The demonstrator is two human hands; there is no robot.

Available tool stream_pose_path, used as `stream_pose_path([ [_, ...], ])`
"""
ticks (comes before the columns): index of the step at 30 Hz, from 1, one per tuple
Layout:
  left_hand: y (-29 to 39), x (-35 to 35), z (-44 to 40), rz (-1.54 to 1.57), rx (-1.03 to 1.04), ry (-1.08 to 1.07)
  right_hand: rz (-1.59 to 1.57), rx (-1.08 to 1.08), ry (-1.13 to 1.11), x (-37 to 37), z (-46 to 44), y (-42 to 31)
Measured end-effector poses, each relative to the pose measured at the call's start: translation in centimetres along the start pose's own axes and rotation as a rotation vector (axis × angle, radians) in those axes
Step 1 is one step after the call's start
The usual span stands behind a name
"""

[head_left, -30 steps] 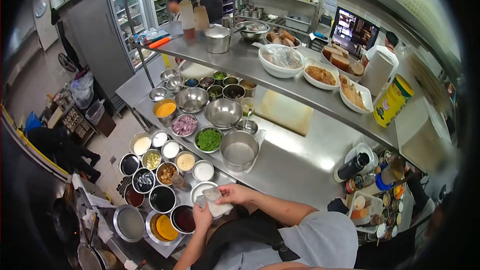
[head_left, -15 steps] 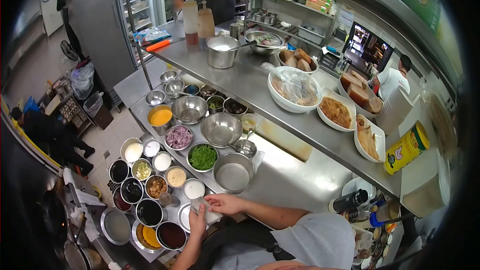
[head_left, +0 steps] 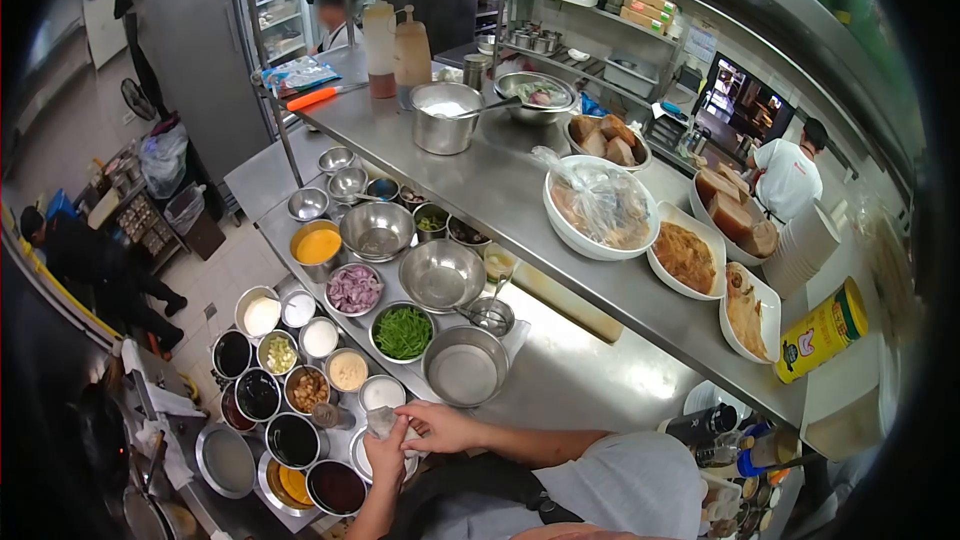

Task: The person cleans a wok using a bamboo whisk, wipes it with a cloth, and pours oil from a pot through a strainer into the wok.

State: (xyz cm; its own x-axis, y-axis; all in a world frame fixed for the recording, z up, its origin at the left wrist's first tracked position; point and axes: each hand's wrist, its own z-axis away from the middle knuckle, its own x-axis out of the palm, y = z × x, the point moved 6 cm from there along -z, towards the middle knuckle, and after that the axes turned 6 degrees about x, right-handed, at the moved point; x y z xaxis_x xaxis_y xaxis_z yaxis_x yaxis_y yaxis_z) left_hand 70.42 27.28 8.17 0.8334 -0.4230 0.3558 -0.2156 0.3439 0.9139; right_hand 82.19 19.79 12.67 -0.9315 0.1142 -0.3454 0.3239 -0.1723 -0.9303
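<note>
My left hand (head_left: 386, 455) and my right hand (head_left: 442, 428) meet at the counter's near edge, both closed on a crumpled whitish cloth (head_left: 380, 421). A round white lid or plate (head_left: 361, 458) lies just under them, partly covered by the hands. Close by stand a steel pot of white powder (head_left: 382, 393), a pepper mill or shaker (head_left: 326, 415) and a pot of dark red-brown sauce (head_left: 337, 487). An empty-looking steel pan (head_left: 466, 366) and a bowl of chopped green vegetable (head_left: 402, 331) sit farther forward.
Several pots of sauces and seasonings crowd the left, beside sliced purple onion (head_left: 354, 289). A steel shelf (head_left: 480, 175) crosses above the counter, carrying a bagged white bowl (head_left: 601, 210), meat dishes and a yellow canister (head_left: 822, 332). Co-workers stand at left (head_left: 95, 265), back and right (head_left: 787, 175).
My view has shifted slightly. The cloth stays in both hands, which have drawn a little to the left, and its bunched shape has changed.
</note>
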Motion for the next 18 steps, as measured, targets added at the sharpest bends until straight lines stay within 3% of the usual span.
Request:
stream_pose_path([
  [7, -1.1, -2.4, -1.5, -0.051, 0.033, 0.092, -0.082, -0.018, -0.069, -7.0, 1.6, 2.4],
  [9, -0.9, -2.3, -1.6, -0.054, 0.012, 0.087, 0.121, 0.073, -0.325, -8.4, 3.0, 3.9],
  [10, -0.8, -2.0, -1.7, -0.056, -0.005, 0.085, 0.121, 0.076, -0.323, -9.2, 3.7, 4.7],
  [12, -1.2, -1.5, -1.9, -0.041, -0.023, 0.074, 0.247, 0.302, -0.611, -8.9, 5.9, 8.7],
  [16, -1.5, 0.1, -2.0, -0.043, -0.07, 0.01, 0.212, 0.54, -0.765, -6.5, 10.1, 20.4],
  [18, -1.6, 0.8, -2.2, -0.056, -0.082, -0.034, 0.281, 0.841, -0.83, -5.2, 12.7, 26.8],
])
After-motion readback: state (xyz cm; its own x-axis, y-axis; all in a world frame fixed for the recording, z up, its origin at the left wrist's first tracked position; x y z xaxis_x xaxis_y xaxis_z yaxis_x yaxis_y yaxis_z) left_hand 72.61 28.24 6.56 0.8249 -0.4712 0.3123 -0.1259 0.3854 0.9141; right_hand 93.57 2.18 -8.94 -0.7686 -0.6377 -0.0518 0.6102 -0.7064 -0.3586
